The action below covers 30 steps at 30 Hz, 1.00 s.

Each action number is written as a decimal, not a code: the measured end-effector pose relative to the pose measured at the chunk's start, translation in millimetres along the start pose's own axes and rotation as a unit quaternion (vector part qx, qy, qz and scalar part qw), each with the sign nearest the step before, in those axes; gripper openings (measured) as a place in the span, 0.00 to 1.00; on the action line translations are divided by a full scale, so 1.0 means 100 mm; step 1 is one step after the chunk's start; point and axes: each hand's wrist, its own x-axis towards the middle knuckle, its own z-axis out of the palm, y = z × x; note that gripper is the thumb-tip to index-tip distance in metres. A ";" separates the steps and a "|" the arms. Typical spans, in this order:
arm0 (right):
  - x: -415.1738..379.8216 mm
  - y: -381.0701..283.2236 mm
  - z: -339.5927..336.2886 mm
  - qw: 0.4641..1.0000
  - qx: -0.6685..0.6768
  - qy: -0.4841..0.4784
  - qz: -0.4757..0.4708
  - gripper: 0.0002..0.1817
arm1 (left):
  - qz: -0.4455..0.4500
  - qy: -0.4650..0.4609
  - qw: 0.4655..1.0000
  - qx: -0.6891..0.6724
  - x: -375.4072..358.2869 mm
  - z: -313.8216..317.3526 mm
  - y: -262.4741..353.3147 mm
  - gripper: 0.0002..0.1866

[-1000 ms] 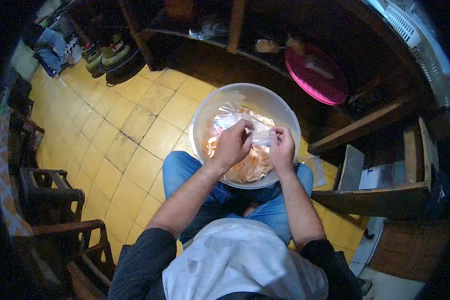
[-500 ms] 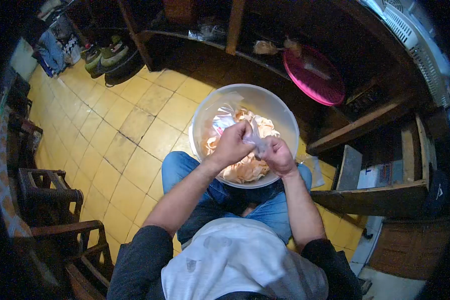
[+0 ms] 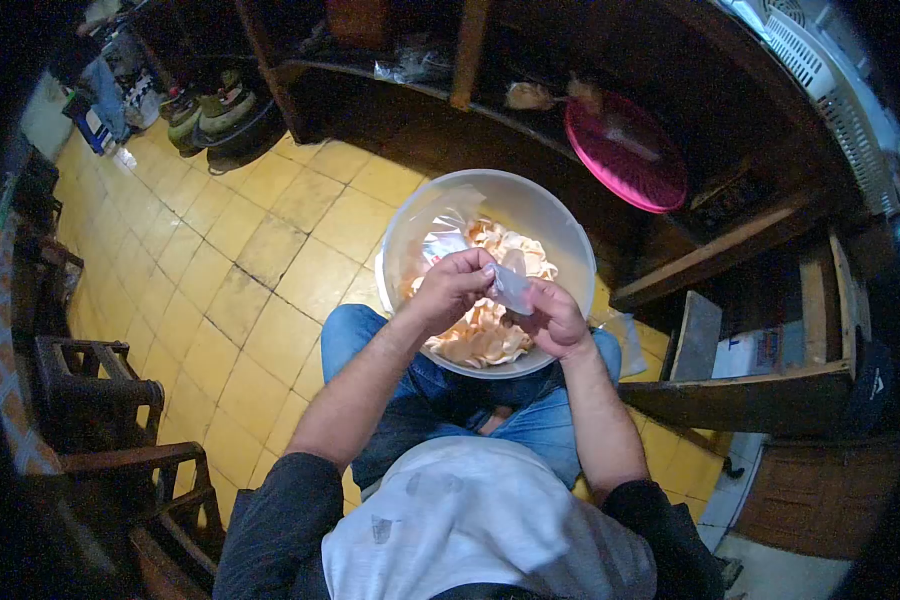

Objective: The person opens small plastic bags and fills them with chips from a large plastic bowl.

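Note:
A round translucent tub (image 3: pixel 568 222) stands between my knees, with pale orange crackers (image 3: pixel 485 338) inside. Above the crackers I hold a small clear plastic bag (image 3: pixel 511 288) stretched between both hands. My left hand (image 3: pixel 457 283) pinches its left side, and my right hand (image 3: pixel 555 315) grips its right side. Some glossy plastic packaging (image 3: pixel 444 240) lies in the tub beyond my left hand.
Yellow floor tiles (image 3: pixel 260 245) spread to the left. Dark wooden shelving with a pink basket (image 3: pixel 625 150) runs along the back and right. Wooden chairs (image 3: pixel 135 457) stand at the left. A clear plastic bag (image 3: pixel 630 345) lies beside my right knee.
My hands have moved slightly apart, the left one a little to the left. The plastic bag, bunched before, is now spread flatter between them.

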 end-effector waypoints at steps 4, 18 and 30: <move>0.08 0.09 -0.16 0.993 -0.089 0.018 -0.081 0.12 | 0.086 0.050 0.952 0.290 0.04 0.12 -0.10 0.07; 0.11 0.24 0.30 0.590 -0.769 0.044 -0.242 0.17 | 0.043 0.205 0.846 0.490 0.08 0.04 -0.02 0.09; 0.49 -0.29 -0.31 0.930 -0.365 -0.016 -0.034 0.18 | -0.004 0.239 0.968 -0.073 0.11 -0.11 0.09 0.10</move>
